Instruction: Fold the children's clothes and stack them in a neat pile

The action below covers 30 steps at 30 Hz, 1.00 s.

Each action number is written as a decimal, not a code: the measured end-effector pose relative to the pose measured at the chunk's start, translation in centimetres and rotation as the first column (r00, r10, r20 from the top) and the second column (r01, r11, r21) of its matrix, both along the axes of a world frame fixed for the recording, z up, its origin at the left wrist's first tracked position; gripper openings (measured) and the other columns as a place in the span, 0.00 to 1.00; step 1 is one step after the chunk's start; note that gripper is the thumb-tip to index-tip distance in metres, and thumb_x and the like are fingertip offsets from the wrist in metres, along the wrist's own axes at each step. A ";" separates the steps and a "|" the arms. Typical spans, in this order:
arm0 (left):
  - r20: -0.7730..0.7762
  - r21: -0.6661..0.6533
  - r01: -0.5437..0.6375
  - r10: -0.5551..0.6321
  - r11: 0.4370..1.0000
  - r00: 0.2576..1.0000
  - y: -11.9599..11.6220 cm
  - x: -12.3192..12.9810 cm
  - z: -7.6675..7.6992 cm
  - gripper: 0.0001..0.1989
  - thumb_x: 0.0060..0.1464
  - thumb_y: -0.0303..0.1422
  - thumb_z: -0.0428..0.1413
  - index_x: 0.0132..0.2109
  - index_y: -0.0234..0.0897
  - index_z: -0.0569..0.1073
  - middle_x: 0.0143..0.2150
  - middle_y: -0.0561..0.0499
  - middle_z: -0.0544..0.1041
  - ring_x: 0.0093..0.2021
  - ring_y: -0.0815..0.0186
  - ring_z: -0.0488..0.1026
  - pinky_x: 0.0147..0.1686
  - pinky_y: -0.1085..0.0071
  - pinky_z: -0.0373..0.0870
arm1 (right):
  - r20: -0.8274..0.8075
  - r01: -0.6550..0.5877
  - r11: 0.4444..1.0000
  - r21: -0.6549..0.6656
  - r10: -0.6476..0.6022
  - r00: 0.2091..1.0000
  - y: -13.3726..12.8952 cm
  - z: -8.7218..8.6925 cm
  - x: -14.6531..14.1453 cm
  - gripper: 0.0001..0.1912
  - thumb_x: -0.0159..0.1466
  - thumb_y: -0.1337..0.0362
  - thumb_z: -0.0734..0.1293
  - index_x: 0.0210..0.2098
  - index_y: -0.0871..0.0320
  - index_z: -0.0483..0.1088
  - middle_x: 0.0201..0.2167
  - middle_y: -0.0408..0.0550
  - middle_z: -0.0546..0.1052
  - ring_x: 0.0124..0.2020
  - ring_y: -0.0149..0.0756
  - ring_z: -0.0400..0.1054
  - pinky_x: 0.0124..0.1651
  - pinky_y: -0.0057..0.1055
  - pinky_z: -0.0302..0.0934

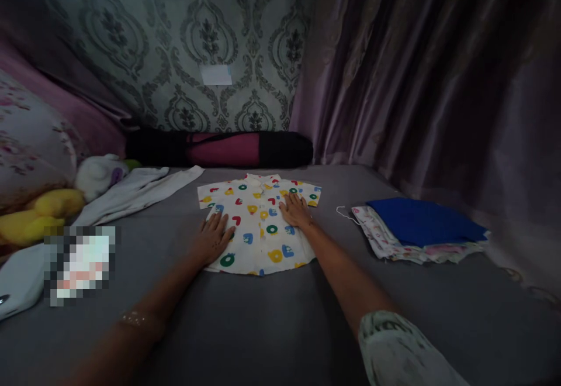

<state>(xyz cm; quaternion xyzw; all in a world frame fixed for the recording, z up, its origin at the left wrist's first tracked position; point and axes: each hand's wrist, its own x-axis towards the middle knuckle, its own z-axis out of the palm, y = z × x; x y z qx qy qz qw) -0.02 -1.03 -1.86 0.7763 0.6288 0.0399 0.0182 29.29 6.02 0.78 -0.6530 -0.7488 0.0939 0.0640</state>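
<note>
A small white short-sleeved shirt [256,228] printed with red, yellow, green and blue shapes lies spread flat, its collar pointing away from me. My left hand [214,238] rests on the shirt's left side, palm down with fingers stretched out. On the right side, my right hand [295,210] also lies flat on the cloth, higher up near the sleeve. Neither hand grips anything. Under the shirt is a grey sheet [272,321].
To the right sits a stack of folded clothes with a blue cloth [429,220] on top. White trousers [140,193], a yellow plush toy [39,216] and a white plush toy [99,176] lie left. A black and maroon bolster-like roll [223,150] lies along the wall.
</note>
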 end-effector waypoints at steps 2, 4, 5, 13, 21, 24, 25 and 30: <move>0.001 -0.002 -0.002 0.002 1.000 1.000 0.0 -0.1 0.0 0.33 0.65 0.47 0.33 0.69 0.33 0.54 0.71 0.38 0.51 0.71 0.50 0.45 0.65 0.50 0.47 | -0.017 -0.005 1.000 -0.003 0.005 1.000 0.0 0.0 0.2 0.34 0.71 0.50 0.44 0.70 0.64 0.47 0.71 0.54 0.46 0.72 0.42 0.34 0.69 0.44 0.26; 0.002 0.001 -0.001 0.001 1.000 1.000 0.0 -0.1 0.0 0.33 0.65 0.47 0.34 0.69 0.34 0.54 0.71 0.38 0.52 0.71 0.50 0.45 0.65 0.49 0.48 | -0.048 -0.018 1.000 -0.021 0.017 0.999 -0.1 0.4 0.3 0.34 0.71 0.50 0.44 0.70 0.63 0.46 0.72 0.54 0.45 0.72 0.41 0.34 0.69 0.43 0.26; 0.005 0.007 0.001 -0.001 1.000 1.000 0.0 -0.1 0.1 0.33 0.65 0.47 0.34 0.69 0.34 0.54 0.71 0.38 0.51 0.71 0.50 0.45 0.65 0.49 0.48 | -0.066 -0.022 0.999 -0.032 0.020 0.998 -0.2 0.7 0.5 0.34 0.71 0.50 0.43 0.70 0.63 0.45 0.72 0.54 0.44 0.72 0.40 0.33 0.69 0.42 0.27; -0.023 -0.062 -0.068 0.067 0.996 0.998 -0.5 0.7 1.3 0.35 0.65 0.49 0.32 0.71 0.32 0.50 0.72 0.38 0.47 0.72 0.47 0.41 0.65 0.47 0.43 | -0.039 -0.075 0.997 0.024 0.076 0.996 -6.4 1.2 1.7 0.35 0.71 0.50 0.46 0.70 0.65 0.45 0.72 0.55 0.42 0.72 0.43 0.31 0.70 0.43 0.27; -0.040 -0.074 -0.071 0.068 0.995 0.997 -0.2 0.6 1.3 0.35 0.65 0.49 0.32 0.71 0.32 0.50 0.72 0.38 0.46 0.72 0.47 0.42 0.65 0.48 0.45 | -0.020 -0.091 0.993 0.078 0.093 0.996 -9.3 0.3 1.7 0.32 0.71 0.52 0.48 0.68 0.64 0.52 0.71 0.57 0.49 0.71 0.43 0.40 0.69 0.45 0.33; -0.057 -0.085 -0.071 0.066 0.994 0.996 -0.2 0.6 1.5 0.34 0.65 0.48 0.32 0.71 0.32 0.50 0.72 0.38 0.46 0.72 0.47 0.42 0.65 0.48 0.45 | -0.020 -0.088 0.991 0.097 0.090 0.996 -9.7 1.0 1.3 0.31 0.71 0.53 0.49 0.68 0.63 0.53 0.71 0.57 0.48 0.71 0.44 0.39 0.69 0.47 0.30; -0.062 -0.092 -0.074 0.069 0.993 0.996 -0.1 0.7 1.6 0.35 0.65 0.48 0.32 0.71 0.32 0.49 0.73 0.38 0.46 0.72 0.47 0.42 0.65 0.49 0.45 | -0.019 -0.098 0.988 0.117 0.101 0.995 -10.1 1.3 1.1 0.30 0.71 0.54 0.50 0.68 0.62 0.53 0.71 0.56 0.48 0.71 0.44 0.38 0.69 0.48 0.29; -0.073 -0.095 -0.085 0.078 0.992 0.994 -0.1 0.8 1.4 0.34 0.65 0.47 0.32 0.71 0.32 0.49 0.73 0.38 0.46 0.72 0.48 0.41 0.65 0.49 0.44 | -0.071 -0.247 0.962 0.115 0.256 0.964 -12.6 1.1 -0.2 0.31 0.71 0.53 0.50 0.68 0.62 0.52 0.71 0.55 0.46 0.72 0.42 0.35 0.70 0.47 0.27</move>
